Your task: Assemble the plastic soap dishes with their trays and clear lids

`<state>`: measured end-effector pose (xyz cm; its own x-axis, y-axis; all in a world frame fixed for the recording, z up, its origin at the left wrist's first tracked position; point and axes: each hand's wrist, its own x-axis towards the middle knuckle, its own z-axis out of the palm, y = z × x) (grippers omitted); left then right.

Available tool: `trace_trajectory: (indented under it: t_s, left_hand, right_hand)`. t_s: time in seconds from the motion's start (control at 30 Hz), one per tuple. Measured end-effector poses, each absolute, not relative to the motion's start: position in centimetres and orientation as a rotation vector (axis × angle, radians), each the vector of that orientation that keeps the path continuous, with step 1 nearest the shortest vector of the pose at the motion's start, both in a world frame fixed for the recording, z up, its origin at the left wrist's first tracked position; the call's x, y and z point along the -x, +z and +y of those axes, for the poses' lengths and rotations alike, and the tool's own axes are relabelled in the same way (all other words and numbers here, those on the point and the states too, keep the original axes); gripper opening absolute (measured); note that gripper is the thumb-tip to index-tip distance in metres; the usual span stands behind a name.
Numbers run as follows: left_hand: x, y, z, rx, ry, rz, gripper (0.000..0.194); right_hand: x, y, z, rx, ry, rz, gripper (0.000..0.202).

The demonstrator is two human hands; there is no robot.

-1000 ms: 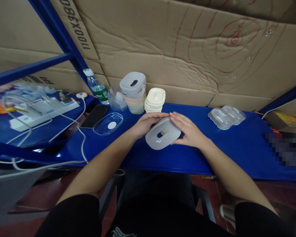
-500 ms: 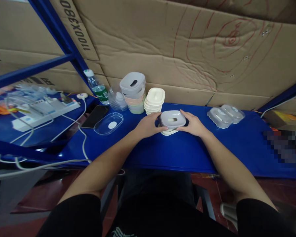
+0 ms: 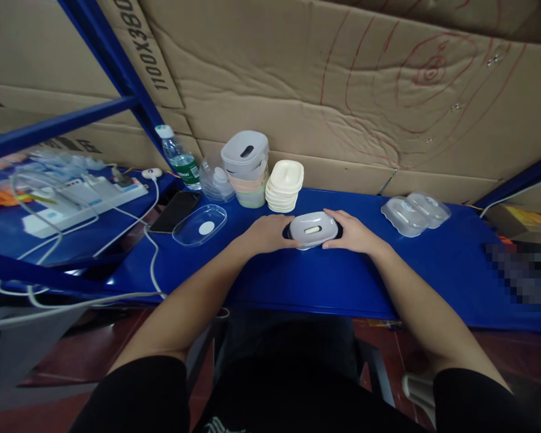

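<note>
Near the middle of the blue table, my left hand (image 3: 270, 233) and my right hand (image 3: 352, 232) grip a grey oval plastic lid (image 3: 325, 222) from its two sides. A pale cream piece shows through the slot in its middle, and a thin pale edge peeks out below its front rim. How the two pieces fit together underneath is hidden. Just behind my left hand rises a stack of cream lids (image 3: 285, 185). To its left stands a taller stack of tubs, with a grey slotted piece (image 3: 245, 151) on top.
Left of the stacks are a clear dome (image 3: 216, 180), a water bottle (image 3: 178, 157), a phone (image 3: 175, 211) and a clear oval cover (image 3: 193, 233). Clear plastic covers (image 3: 406, 216) lie to the right. A power strip (image 3: 90, 204) with cables occupies the far left; cardboard (image 3: 270, 78) stands behind.
Both hands have brought the grey lid slightly down and nearer to me. The cream edge beneath it shows less, and the pale piece fills more of the slot.
</note>
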<state>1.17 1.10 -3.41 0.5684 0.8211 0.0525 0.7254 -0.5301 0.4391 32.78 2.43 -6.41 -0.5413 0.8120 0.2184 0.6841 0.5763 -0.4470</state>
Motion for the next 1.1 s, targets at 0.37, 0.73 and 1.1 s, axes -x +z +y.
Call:
trace_trajectory:
  t_s: [0.37,0.73,1.1]
  left_hand:
    - [-0.2,-3.9,2.0,-2.422,0.327,1.132,0.080]
    - [-0.3,-4.0,2.0,-2.431,0.343,1.000,0.078]
    - [7.4,-0.7,3.5,-2.340,0.231,2.177,0.051]
  right_hand:
    - [-32.3,-6.3,2.6,1.216,0.461,-2.442,0.121]
    - [-32.7,-7.8,3.0,1.311,0.470,-2.547,0.132]
    - [-33.1,-7.8,2.9,1.283,0.498,-2.571,0.139]
